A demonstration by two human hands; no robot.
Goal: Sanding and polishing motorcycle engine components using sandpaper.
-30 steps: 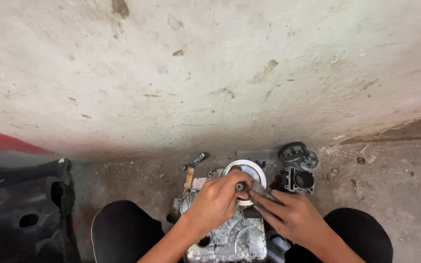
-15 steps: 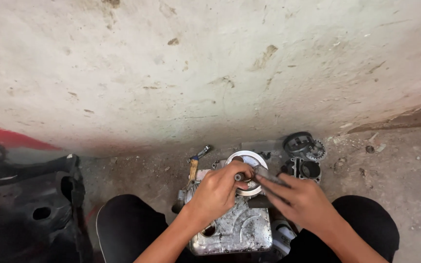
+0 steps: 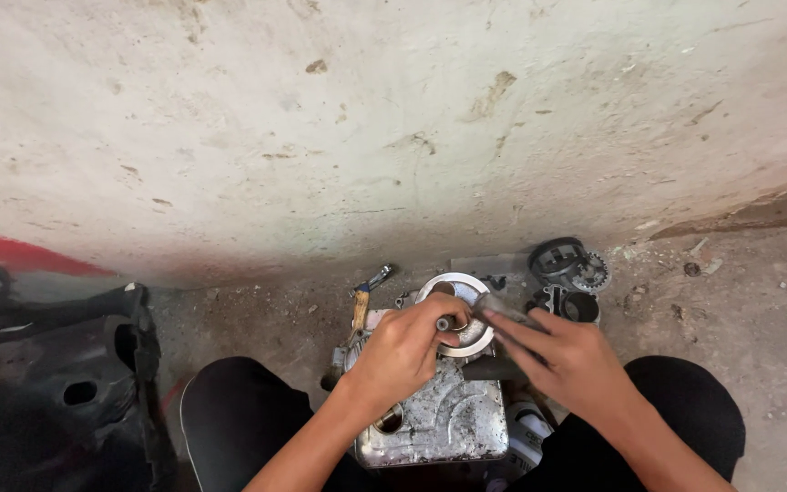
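The left hand is curling its fingers around a small dark cylindrical part, pinching it closed just above the round silver metal disc; the right hand is lying beside it with fingers stretched long and nearly flat, the fingertips pressing on a thin grey metal piece that is pointing left toward the disc (whether those fingers are actually clamping the piece or only resting on it cannot be told); the disc is sitting at the far end of a scuffed silver engine casing, which is resting on the dirty concrete floor between the person's two dark-trousered knees; just left of the casing a wooden-handled tool with a metal head is lying on the ground, its head pointing away toward the far wall; to the right and a little farther off, a black ring-shaped part and a small toothed silver gear are lying together, with a dark cylindrical housing just nearer than them; at the far left a black moulded plastic panel is filling the corner; a stained pale plaster wall is rising behind everything.
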